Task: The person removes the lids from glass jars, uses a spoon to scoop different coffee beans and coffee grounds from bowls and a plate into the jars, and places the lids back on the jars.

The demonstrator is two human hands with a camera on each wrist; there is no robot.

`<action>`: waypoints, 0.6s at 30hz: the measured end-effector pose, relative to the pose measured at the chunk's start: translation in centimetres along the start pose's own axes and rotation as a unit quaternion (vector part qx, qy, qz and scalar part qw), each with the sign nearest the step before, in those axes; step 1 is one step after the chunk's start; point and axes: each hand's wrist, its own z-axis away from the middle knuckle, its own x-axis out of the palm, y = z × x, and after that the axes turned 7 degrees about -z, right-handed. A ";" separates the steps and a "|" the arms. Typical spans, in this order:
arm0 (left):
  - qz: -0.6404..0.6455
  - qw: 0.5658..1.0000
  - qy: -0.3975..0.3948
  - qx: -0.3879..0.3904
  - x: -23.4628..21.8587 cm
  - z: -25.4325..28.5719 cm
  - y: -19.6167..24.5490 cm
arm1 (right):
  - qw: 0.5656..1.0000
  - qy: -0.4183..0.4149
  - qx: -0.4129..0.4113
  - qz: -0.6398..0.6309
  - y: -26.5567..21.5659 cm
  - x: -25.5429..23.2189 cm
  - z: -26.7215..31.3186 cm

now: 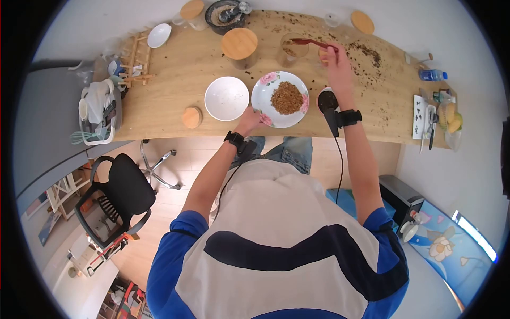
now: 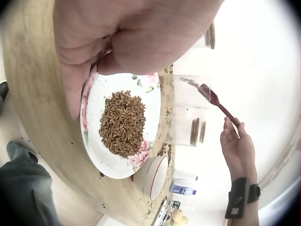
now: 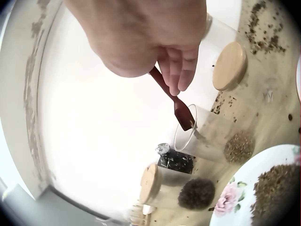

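Head view is catching the right hand (image 1: 342,74) gripping the dark-red scoop (image 1: 304,41), which is pointing leftward over the open jar (image 1: 292,52), upper centre, while the left hand (image 1: 250,122), farther off, is pinching the lower-left rim of the plate (image 1: 262,97).

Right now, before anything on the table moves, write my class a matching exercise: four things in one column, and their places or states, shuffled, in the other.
Things:
1. Flowered plate
2. Red scoop
3. Large white bowl
4. Dark mortar

Places and states:
A. Near the table's far edge, a pestle in it
B. Bears brown grains
C. Held by the right hand, blade at a clear jar's mouth
D. Just left of the plate

Pairs: 1-B, 2-C, 3-D, 4-A
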 end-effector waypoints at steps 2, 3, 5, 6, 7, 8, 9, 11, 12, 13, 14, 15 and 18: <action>-0.012 1.000 -0.010 -0.001 0.1 0.6 0.8 | 0.993 -0.026 -0.052 0.100 -0.9 0.1 0.7; -0.012 1.000 -0.009 -0.002 0.2 0.8 1.0 | 0.984 -0.040 -0.078 0.157 -0.9 0.1 0.9; -0.024 0.999 0.030 0.007 0.4 1.1 1.3 | 0.970 -0.053 -0.103 0.213 -1.6 0.0 1.4; -0.024 0.999 0.029 0.005 0.4 1.3 1.5 | 0.964 -0.033 -0.128 0.232 -2.1 -0.2 1.9; -0.042 0.999 0.022 0.011 0.4 1.7 2.1 | 0.956 -0.014 -0.153 0.251 -2.5 -0.5 2.6; -0.060 0.998 0.015 0.018 0.4 1.9 2.3 | 0.956 -0.014 -0.151 0.252 -2.5 -1.0 3.4; -0.060 0.998 0.014 0.017 0.1 1.1 1.5 | 0.965 0.001 -0.159 0.210 -2.3 -1.6 4.2; -0.253 0.961 0.089 0.067 -0.4 -0.4 0.2 | 0.972 0.016 -0.167 0.167 -2.1 -2.3 6.4; -0.253 0.961 0.089 0.067 -0.3 -0.4 0.0 | 0.961 -0.017 -0.147 0.234 -2.2 -2.6 7.7; -0.309 0.937 0.134 0.090 0.3 0.7 1.3 | 0.945 -0.050 -0.125 0.299 -2.0 -2.7 8.5; -0.362 0.908 0.178 0.114 0.8 1.4 2.3 | 0.945 -0.050 -0.125 0.299 -1.6 -2.6 8.8; -0.363 0.908 0.177 0.114 0.9 1.6 2.8 | 0.920 -0.130 -0.189 0.317 -1.2 -2.4 9.1; -0.368 0.903 0.171 0.143 1.3 2.4 4.0 | 0.868 -0.224 -0.268 0.353 0.7 -1.6 9.8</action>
